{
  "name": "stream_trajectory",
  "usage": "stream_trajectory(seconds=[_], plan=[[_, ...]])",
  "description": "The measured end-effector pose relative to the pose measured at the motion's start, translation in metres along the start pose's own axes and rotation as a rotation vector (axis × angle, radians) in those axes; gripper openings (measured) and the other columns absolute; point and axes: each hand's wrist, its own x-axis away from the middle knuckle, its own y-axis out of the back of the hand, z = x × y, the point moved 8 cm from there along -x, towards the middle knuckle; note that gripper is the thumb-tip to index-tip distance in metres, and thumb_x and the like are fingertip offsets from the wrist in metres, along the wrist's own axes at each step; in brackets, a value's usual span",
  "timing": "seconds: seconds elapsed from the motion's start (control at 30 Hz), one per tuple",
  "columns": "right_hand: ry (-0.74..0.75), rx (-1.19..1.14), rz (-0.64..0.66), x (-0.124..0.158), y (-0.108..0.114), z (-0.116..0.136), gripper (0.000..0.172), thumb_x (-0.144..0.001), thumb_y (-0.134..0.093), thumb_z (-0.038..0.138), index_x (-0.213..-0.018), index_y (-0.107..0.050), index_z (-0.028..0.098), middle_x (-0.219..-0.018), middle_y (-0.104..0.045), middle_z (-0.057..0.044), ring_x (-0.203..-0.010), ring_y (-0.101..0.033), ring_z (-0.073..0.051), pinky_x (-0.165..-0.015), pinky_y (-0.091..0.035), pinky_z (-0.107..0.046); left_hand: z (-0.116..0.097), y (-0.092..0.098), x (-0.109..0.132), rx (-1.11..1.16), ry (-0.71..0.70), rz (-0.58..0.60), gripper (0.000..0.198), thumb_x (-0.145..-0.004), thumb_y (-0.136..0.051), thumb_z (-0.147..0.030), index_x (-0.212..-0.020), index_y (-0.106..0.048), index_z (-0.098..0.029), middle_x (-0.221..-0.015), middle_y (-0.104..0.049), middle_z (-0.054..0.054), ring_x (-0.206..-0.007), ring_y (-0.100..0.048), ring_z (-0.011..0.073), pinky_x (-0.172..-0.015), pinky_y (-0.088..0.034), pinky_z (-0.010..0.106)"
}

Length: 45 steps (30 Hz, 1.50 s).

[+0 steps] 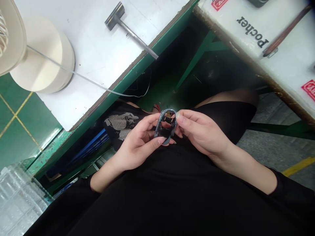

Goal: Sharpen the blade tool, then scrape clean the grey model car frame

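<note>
A small dark grey oval ring-shaped part [166, 143], glossy and open in the middle, is held up above my lap between both hands. My left hand [140, 140] is closed on its left side, the thumb pressed at the lower edge and fingers along the upper left. On the other side, my right hand [200, 129] pinches the upper right rim between thumb and index finger. Some fingers show through and behind the opening. What exactly the part belongs to, I cannot make out.
A metal hammer [116, 17] lies on the white bench [93, 42], its handle past the edge. At left stands a cream fan [46, 55] with a thin cable. Right is another table with white "Pocher" covering [231, 36] and a brown-handled tool [286, 32]. Clear plastic trays [19, 196] sit lower left.
</note>
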Motion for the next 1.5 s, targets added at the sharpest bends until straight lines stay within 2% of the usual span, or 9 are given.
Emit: stream_trajectory(seconds=[0.23,0.33,0.47,0.6,0.83,1.03,1.27,1.4,1.5], plan=[[-0.056,-0.064,0.054,0.002,-0.001,-0.006,0.056,-0.105,-0.091,0.075,-0.087,-0.079,0.024,-0.077,-0.068,-0.002,-0.074,-0.066,-0.022,-0.069,-0.054,-0.037,-0.003,-0.003,0.000,0.038,0.027,-0.028,0.059,-0.112,-0.088,-0.016,-0.166,-0.074,-0.035,-0.154,-0.078,0.010,-0.113,-0.092,0.0234,-0.111,-0.078,0.043],[-0.002,-0.082,0.053,0.002,-0.002,0.000,0.053,-0.102,-0.095,0.076,-0.096,-0.081,0.025,-0.086,-0.074,-0.003,-0.077,-0.066,-0.020,-0.068,-0.054,-0.034,-0.005,-0.003,-0.001,0.114,0.082,-0.067,0.059,-0.111,-0.090,-0.017,-0.165,-0.074,-0.036,-0.152,-0.081,0.009,-0.111,-0.094,0.0253,-0.104,-0.080,0.041],[0.079,-0.040,0.018,0.004,-0.001,0.009,0.048,-0.088,-0.114,0.056,-0.109,-0.085,0.025,-0.102,-0.080,-0.001,-0.085,-0.068,-0.017,-0.073,-0.058,-0.031,-0.007,-0.006,-0.003,0.260,0.193,-0.085,0.055,-0.112,-0.089,-0.017,-0.162,-0.074,-0.033,-0.138,-0.087,0.007,-0.107,-0.096,0.0268,-0.097,-0.082,0.038],[0.138,-0.038,0.004,0.005,-0.001,0.013,0.042,-0.090,-0.114,0.049,-0.109,-0.085,0.026,-0.101,-0.080,0.000,-0.086,-0.070,-0.017,-0.080,-0.064,-0.031,-0.009,-0.009,-0.005,0.358,0.262,-0.107,0.052,-0.113,-0.088,-0.018,-0.161,-0.073,-0.030,-0.131,-0.089,0.006,-0.105,-0.097,0.0274,-0.094,-0.083,0.036],[0.120,-0.013,-0.018,0.006,0.000,0.012,0.042,-0.086,-0.117,0.044,-0.110,-0.087,0.027,-0.104,-0.083,0.000,-0.093,-0.075,-0.018,-0.085,-0.067,-0.030,-0.008,-0.010,-0.006,0.349,0.277,-0.107,0.052,-0.112,-0.088,-0.019,-0.160,-0.072,-0.029,-0.130,-0.090,0.006,-0.106,-0.098,0.0281,-0.095,-0.083,0.036],[0.158,-0.095,0.011,0.004,-0.003,0.017,0.033,-0.093,-0.114,0.042,-0.106,-0.088,0.026,-0.098,-0.082,0.002,-0.082,-0.070,-0.012,-0.079,-0.065,-0.024,-0.008,-0.008,-0.006,0.336,0.272,-0.119,0.050,-0.112,-0.089,-0.018,-0.158,-0.074,-0.032,-0.133,-0.090,0.005,-0.106,-0.098,0.0285,-0.094,-0.083,0.036],[0.124,-0.086,0.019,0.005,-0.003,0.016,0.034,-0.090,-0.115,0.041,-0.108,-0.091,0.026,-0.102,-0.086,0.000,-0.093,-0.078,-0.016,-0.087,-0.066,-0.027,-0.005,-0.009,-0.007,0.330,0.255,-0.083,0.049,-0.113,-0.088,-0.016,-0.158,-0.077,-0.034,-0.136,-0.088,0.005,-0.107,-0.098,0.0289,-0.096,-0.083,0.037],[0.089,-0.060,0.028,0.004,-0.004,0.015,0.031,-0.093,-0.113,0.044,-0.100,-0.090,0.024,-0.095,-0.082,0.001,-0.083,-0.070,-0.013,-0.079,-0.060,-0.025,-0.004,-0.008,-0.007,0.317,0.235,-0.083,0.050,-0.112,-0.089,-0.017,-0.157,-0.077,-0.033,-0.135,-0.088,0.005,-0.106,-0.098,0.0281,-0.096,-0.083,0.038],[0.052,-0.065,0.069,0.004,-0.006,0.011,0.038,-0.096,-0.109,0.052,-0.092,-0.088,0.022,-0.085,-0.077,0.001,-0.077,-0.064,-0.013,-0.075,-0.056,-0.027,-0.004,-0.008,-0.007,0.297,0.216,-0.082,0.049,-0.112,-0.089,-0.017,-0.157,-0.077,-0.034,-0.133,-0.089,0.004,-0.106,-0.098,0.0275,-0.096,-0.083,0.038]])
